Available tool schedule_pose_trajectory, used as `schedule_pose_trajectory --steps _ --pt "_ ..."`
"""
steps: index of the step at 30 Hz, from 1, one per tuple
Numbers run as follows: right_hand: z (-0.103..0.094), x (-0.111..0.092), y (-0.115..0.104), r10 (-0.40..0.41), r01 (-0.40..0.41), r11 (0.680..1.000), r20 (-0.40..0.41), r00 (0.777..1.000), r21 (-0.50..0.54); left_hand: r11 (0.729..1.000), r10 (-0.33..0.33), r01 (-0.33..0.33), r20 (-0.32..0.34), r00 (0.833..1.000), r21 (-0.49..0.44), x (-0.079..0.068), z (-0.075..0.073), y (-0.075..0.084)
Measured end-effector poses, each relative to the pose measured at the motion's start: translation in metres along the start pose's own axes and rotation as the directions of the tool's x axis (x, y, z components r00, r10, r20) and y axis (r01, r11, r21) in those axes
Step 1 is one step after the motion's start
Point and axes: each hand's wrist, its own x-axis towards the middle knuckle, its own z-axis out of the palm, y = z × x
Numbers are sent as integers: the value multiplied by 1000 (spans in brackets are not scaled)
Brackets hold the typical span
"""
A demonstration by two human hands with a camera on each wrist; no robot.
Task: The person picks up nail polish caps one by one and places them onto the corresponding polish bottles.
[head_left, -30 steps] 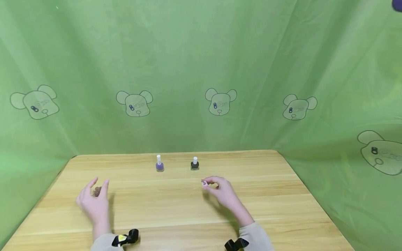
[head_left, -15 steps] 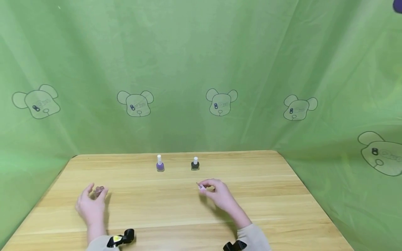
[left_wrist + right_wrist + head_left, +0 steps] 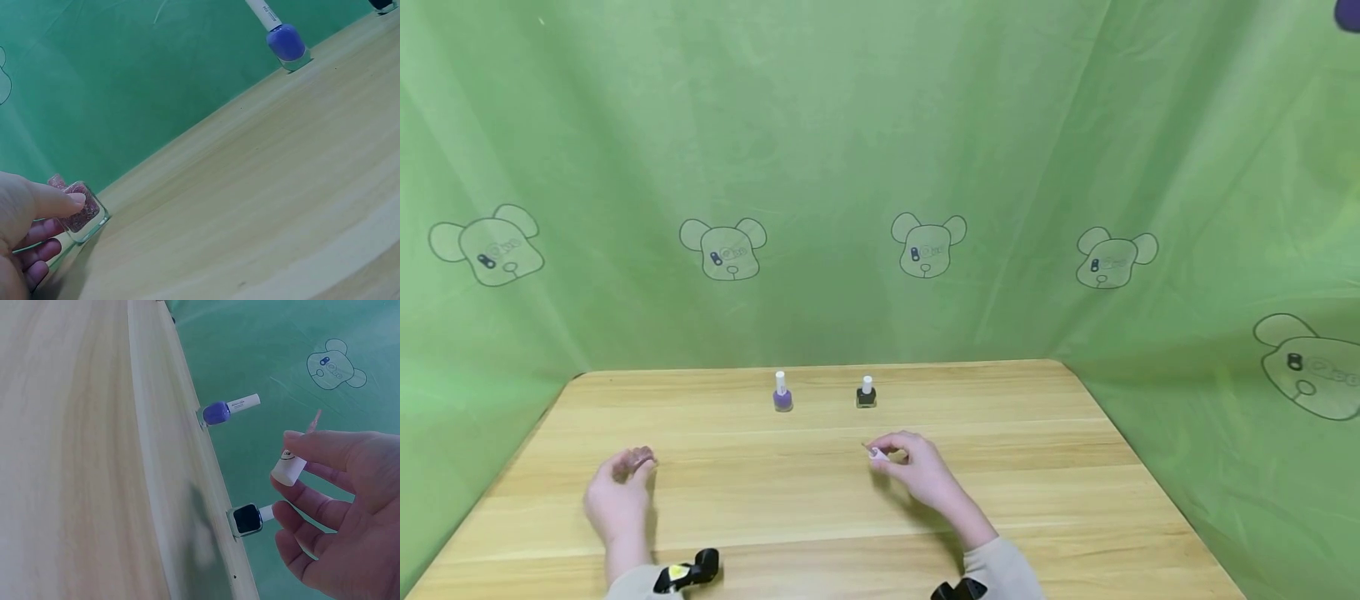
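Note:
On the left of the table, my left hand (image 3: 616,507) pinches a small square nail polish bottle (image 3: 82,215) between thumb and fingers. The bottle is clear glass with pinkish glitter polish inside; it tilts in the grip, and its capless neck shows at the upper left in the left wrist view. Further right, my right hand (image 3: 925,479) holds the white nail polish cap (image 3: 289,469) between thumb and index finger. From the cap a thin pinkish brush (image 3: 315,420) sticks out, pointing away from the palm. The other right fingers are loosely bent.
Toward the back edge of the wooden table (image 3: 760,500) stand two capped nail polish bottles: a purple bottle (image 3: 782,400) and a black bottle (image 3: 866,397) to its right. A green curtain (image 3: 827,167) with bear-head outlines hangs behind and beside the table.
My left fingers have drawn in on the glitter bottle, which has come up more into view at the fingertips. My right hand has shifted slightly left and nearer me with the cap and brush.

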Motion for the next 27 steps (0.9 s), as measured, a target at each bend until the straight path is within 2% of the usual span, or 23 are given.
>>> schedule_pose_trajectory --steps 11,18,23,27 --pt "1 -1 -1 -26 26 999 5 1000 -20 999 16 -17 8 1000 40 -4 3 2" --pt "1 -1 0 -27 28 999 7 1000 -21 991 100 -98 -12 995 92 -5 11 2" --pt "1 -1 -1 -15 15 1000 4 1000 -17 992 108 -109 23 994 58 -8 18 7" --pt "0 -1 -1 -10 11 1000 4 1000 -28 987 150 -151 25 988 57 -10 27 11"
